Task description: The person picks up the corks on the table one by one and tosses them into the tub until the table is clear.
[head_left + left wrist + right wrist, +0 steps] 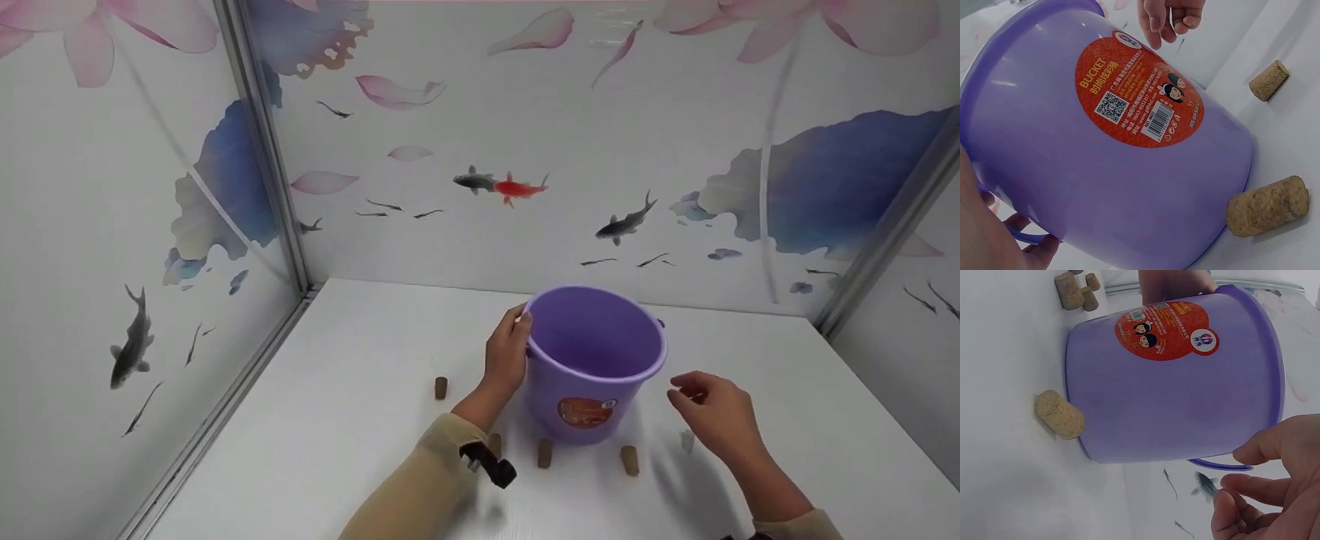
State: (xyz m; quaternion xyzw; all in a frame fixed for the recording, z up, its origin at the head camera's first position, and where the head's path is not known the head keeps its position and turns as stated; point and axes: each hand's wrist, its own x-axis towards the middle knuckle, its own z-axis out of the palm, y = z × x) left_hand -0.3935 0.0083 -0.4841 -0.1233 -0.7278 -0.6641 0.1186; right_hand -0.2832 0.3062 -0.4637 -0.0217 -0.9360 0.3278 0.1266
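A purple plastic bucket (544, 401) stands on the white table, its mouth up toward me. On its near side is a red label (1129, 121) printed with the word BUCKET. My left hand (507, 360) grips the bucket's left side near the rim; in the left wrist view its fingers curl by the purple handle (1023, 236). Right of the bucket, my right hand (716, 411) hovers apart from it, fingers loosely bent and holding nothing. In the right wrist view part of the handle (1219, 465) shows near that hand.
Cork stoppers stand on the table: one cork (441, 388) left of my forearm, another cork (495, 445) partly behind the wrist strap, and two, a cork (544, 454) and a cork (630, 460), before the bucket. A small translucent item (687, 440) lies near my right hand. Printed panels enclose the table.
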